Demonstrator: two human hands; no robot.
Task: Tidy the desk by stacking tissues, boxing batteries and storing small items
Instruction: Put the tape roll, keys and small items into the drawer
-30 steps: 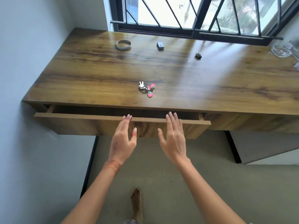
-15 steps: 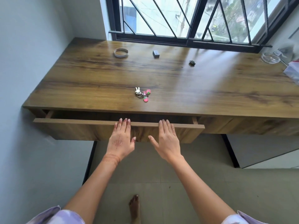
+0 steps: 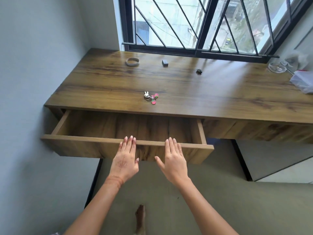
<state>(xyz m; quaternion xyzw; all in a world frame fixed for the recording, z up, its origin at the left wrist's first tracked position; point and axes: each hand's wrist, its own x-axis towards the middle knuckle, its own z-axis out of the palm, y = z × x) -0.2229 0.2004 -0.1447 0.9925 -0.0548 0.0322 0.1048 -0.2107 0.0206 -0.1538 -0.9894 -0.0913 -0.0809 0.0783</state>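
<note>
1. Two hands. The left hand (image 3: 125, 160) and right hand (image 3: 174, 162) are both flat, with fingers straight and close together. Their fingertips rest on the top edge of the front panel of the wooden pull-out drawer (image 3: 81, 145), and they grip nothing.
2. One drawer, standing pulled out under the left part of the brown wood-grain desk (image 3: 220, 99).
3. Four small items lie on the desk top, well apart.
   - One metal key ring with pink and white charms (image 3: 151, 97) is near the front edge, just behind the drawer.
   - One pale flat ring (image 3: 132, 61), one small grey block (image 3: 165, 63) and one small black object (image 3: 199, 71) are near the window.
4. One clear glass dish (image 3: 277, 67) sits at the far right, with one translucent plastic bag (image 3: 303, 80) near it.
5. One bare foot (image 3: 140, 216) is on the floor between the forearms.
6. Hidden or unclear:
   - The drawer's rear runs under the desk top.
   - The bag is cut off by the right frame edge.
   - The black object is too small to identify.
   - Cannot tell whether the ring is tape or a bangle.
</note>
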